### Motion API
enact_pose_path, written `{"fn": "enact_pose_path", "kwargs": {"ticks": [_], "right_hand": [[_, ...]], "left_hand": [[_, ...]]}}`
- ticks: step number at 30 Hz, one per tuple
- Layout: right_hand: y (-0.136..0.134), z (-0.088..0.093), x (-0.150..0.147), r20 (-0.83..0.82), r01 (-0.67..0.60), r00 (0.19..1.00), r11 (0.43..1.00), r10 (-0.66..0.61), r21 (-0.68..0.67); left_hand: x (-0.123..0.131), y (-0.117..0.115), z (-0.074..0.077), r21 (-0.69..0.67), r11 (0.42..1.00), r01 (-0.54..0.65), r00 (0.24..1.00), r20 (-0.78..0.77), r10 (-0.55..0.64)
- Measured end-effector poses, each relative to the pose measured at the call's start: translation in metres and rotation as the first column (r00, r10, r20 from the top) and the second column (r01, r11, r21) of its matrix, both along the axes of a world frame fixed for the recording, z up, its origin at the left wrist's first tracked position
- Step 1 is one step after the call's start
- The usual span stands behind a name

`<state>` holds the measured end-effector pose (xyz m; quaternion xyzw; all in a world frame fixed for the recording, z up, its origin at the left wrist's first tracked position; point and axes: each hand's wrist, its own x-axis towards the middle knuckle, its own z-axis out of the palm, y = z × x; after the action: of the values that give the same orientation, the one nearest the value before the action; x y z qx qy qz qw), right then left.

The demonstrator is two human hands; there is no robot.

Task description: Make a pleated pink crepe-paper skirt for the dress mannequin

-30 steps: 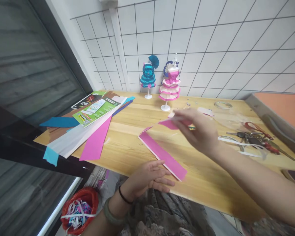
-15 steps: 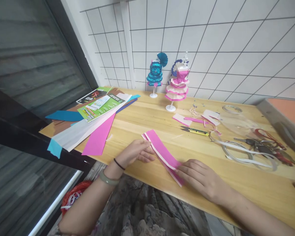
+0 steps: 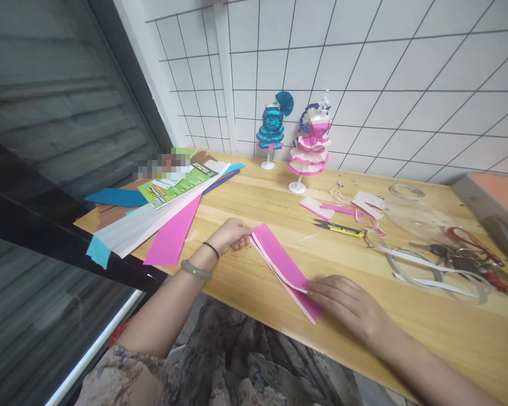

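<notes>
A folded pink crepe paper strip (image 3: 283,256) with white edging lies slantwise on the table, its layers parting slightly toward the near end. At its far left corner, my left hand (image 3: 233,232) is closed, pinching the edge between thumb and fingers. My right hand (image 3: 342,301) is closed on the strip's right side near the lower end, fingers together over it and the thumb hidden. Beyond the strip lie yellow-handled thread snips (image 3: 341,228) and pink and white paper scraps (image 3: 317,207).
Dress-shaped paper figures stand by the tiled wall: a teal one (image 3: 271,128) and a pink and white one (image 3: 309,149). Paper sheets and a green booklet (image 3: 182,183) lie at left. Keys (image 3: 461,256), a ribbon roll (image 3: 415,268) and an orange-topped box (image 3: 502,194) are at right.
My left hand has moved up to the strip's far corner, and its loosely spread fingers have closed there. My right hand stays at the near end. The view has shifted slightly.
</notes>
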<state>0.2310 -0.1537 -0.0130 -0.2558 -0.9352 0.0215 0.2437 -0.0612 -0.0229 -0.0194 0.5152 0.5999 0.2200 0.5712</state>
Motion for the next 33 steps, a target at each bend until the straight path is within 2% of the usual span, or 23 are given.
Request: {"fn": "enact_pose_path", "kwargs": {"ticks": [7, 18, 33], "right_hand": [[-0.003, -0.004, 0.005, -0.018, 0.020, 1.000, 0.999, -0.021, -0.025], [-0.003, -0.009, -0.003, 0.001, -0.022, 1.000, 0.997, 0.022, 0.079], [-0.008, -0.004, -0.012, 0.007, -0.039, 0.999, 0.999, 0.039, 0.020]], "left_hand": [[-0.005, -0.001, 0.002, 0.052, 0.998, -0.040, 0.999, 0.006, 0.039], [-0.008, -0.003, -0.003, 0.072, 0.994, -0.085, 0.996, -0.026, 0.087], [-0.003, -0.004, -0.001, 0.079, 0.994, -0.081, 0.986, -0.141, 0.091]]}}
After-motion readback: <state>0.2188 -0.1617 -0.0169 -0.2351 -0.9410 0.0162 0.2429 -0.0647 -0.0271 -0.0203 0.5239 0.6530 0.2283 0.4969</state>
